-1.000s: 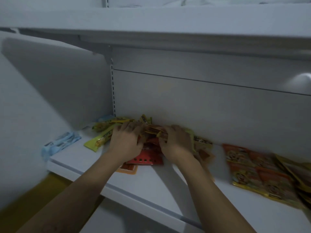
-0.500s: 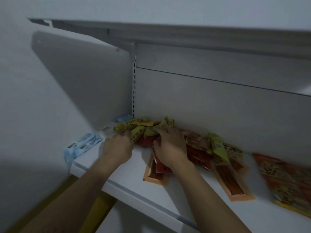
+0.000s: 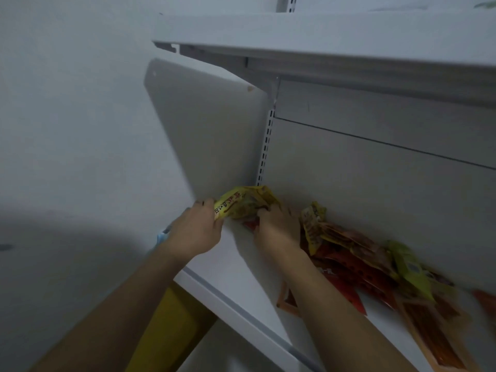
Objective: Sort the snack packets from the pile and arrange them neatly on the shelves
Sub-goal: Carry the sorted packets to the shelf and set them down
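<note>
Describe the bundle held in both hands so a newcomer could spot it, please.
Follow the white shelf to its back left corner, under the slotted upright. There the left hand and right hand hold the yellow packets. Unlike the mostly red and orange pile to their right, they are yellow with red lettering.

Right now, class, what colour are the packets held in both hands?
The packets are yellow with red print; head view.

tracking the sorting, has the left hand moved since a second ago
Yes. The left hand has moved left: it was right of the slotted upright; now it is left of it, gripping the yellow packets.
</note>
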Demonstrator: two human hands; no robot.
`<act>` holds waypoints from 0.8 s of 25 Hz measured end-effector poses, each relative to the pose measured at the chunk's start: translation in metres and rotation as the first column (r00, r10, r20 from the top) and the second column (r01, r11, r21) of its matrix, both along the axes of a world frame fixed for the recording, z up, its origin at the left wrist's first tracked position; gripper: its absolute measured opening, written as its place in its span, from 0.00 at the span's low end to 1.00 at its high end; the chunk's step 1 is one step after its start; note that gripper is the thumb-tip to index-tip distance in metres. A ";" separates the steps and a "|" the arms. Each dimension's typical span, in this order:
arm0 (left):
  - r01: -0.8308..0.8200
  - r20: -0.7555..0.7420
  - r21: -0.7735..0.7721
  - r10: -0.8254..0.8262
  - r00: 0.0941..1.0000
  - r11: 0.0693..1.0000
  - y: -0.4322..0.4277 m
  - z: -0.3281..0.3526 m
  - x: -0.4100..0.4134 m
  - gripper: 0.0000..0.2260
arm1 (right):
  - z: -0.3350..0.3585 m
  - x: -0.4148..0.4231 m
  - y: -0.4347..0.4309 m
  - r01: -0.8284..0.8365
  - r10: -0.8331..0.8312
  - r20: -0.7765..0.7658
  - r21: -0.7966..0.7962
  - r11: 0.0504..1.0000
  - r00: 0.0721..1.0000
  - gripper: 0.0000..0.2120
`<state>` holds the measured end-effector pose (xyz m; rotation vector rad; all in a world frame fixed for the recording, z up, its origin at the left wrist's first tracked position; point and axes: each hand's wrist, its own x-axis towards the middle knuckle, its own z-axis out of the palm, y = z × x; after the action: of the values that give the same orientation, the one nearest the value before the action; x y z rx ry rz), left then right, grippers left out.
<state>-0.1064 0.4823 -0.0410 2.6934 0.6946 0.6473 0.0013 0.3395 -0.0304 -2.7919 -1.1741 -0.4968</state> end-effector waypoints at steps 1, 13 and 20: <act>0.016 0.006 -0.026 -0.016 1.000 1.000 0.004 0.000 0.000 0.15 | -0.003 0.002 0.002 0.031 -0.033 -0.031 -0.063 0.998 0.999 0.16; 0.278 -0.165 -0.319 -0.342 0.925 0.906 -0.007 0.018 0.018 0.16 | 0.007 0.023 -0.020 0.188 -0.208 -0.062 -0.232 0.954 0.976 0.14; 0.246 -0.063 -0.499 -0.318 0.946 0.831 -0.017 0.010 0.024 0.13 | 0.050 0.011 -0.055 0.136 -0.135 -0.031 0.043 0.990 0.990 0.09</act>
<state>-0.0828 0.4651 -0.0305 2.3096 0.4023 0.1680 0.0120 0.2843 0.0196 -2.8428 -0.9596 -0.4866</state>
